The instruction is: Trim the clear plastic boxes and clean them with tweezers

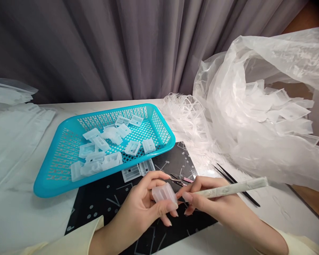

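Note:
My left hand (146,205) is closed around a small translucent white plastic case (164,194), gripped between thumb and fingers and tilted. In my right hand (212,198) is a pen-shaped tool with a whitish wrapped handle (236,187). Its working end points toward the case and is hidden behind my fingers, so its kind does not show. Just beyond my hands, a small pink-handled tool (187,180) lies partly covered on the black mat (95,209). An opened plastic case (138,170) rests on the mat against the basket's near side.
A blue plastic basket (46,187) holds several similar translucent cases. To the right lie black tweezers (235,184) and a heap of thin white plastic strips (186,117). A large clear bag (228,106) contains many plastic pieces. More plastic bags (13,131) are at left; a grey curtain (108,49) hangs behind.

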`<state>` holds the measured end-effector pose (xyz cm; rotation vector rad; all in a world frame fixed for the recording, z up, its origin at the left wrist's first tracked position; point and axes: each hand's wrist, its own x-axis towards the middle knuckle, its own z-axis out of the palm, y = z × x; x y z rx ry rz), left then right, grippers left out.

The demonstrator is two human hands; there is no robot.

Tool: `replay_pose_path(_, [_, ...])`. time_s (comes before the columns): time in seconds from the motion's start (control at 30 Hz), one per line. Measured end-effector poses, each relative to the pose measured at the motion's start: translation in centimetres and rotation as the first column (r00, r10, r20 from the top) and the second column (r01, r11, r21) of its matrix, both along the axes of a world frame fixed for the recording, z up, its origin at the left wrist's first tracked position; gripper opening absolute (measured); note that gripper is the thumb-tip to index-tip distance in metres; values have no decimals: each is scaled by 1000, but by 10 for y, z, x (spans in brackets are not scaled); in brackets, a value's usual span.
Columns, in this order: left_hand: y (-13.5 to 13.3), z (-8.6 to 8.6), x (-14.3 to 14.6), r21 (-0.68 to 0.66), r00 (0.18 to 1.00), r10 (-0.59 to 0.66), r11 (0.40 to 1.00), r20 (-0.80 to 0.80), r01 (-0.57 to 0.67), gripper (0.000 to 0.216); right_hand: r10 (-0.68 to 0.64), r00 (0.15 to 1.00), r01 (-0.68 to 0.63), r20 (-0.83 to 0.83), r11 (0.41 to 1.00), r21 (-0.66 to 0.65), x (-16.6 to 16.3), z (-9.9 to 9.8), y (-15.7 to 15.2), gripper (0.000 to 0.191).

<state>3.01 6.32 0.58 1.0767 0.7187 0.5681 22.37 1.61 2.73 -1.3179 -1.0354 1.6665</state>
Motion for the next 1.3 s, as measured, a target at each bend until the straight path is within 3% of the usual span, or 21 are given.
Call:
replay_pose_path(0.13, [-1, -3, -1, 7, 1000, -4, 1000, 7, 4, 39, -13, 995, 7, 95, 998, 63, -2, 0, -1, 29])
replay_pose_path(0.33, [-3, -3, -1, -18, 998, -28, 999, -48, 27, 51, -94, 927, -22, 364, 953, 302, -6, -6, -6, 22])
replay_pose_path(0.5, [0, -2, 0, -62, 1000, 1, 998, -11, -1, 47, -163, 883, -132, 439, 812, 569, -10, -8, -11, 18])
replay_pose_path(0.6, [2, 1, 0, -96, 1000, -2, 995, -9, 1, 50, -219, 855, -181, 471, 724, 665, -13, -15, -15, 19])
replay_pose_path(0.87, [7, 4, 0, -192, 999, -31, 981, -24, 26, 53, -464, 673, -206, 575, 630, 749, -23, -43, -17, 23])
replay_pose_path(0.97, [8, 8, 1, -206, 998, -43, 978, -34, 36, 52, -503, 667, -242, 549, 551, 798, -22, -54, -14, 23])
replay_pose_path(1.1, [9, 14, 3, -222, 997, -29, 975, -73, 12, 50, -497, 655, -261, 570, 559, 787, -19, -62, -14, 22])
replay_pose_path(1.2, [9, 17, 3, -231, 996, -35, 973, -78, 16, 47, -514, 645, -289, 566, 522, 803, -19, -61, -16, 23])
replay_pose_path(1.3, [10, 17, 2, -248, 996, -49, 968, -73, 30, 46, -474, 647, -335, 598, 527, 781, -17, -58, -18, 20])
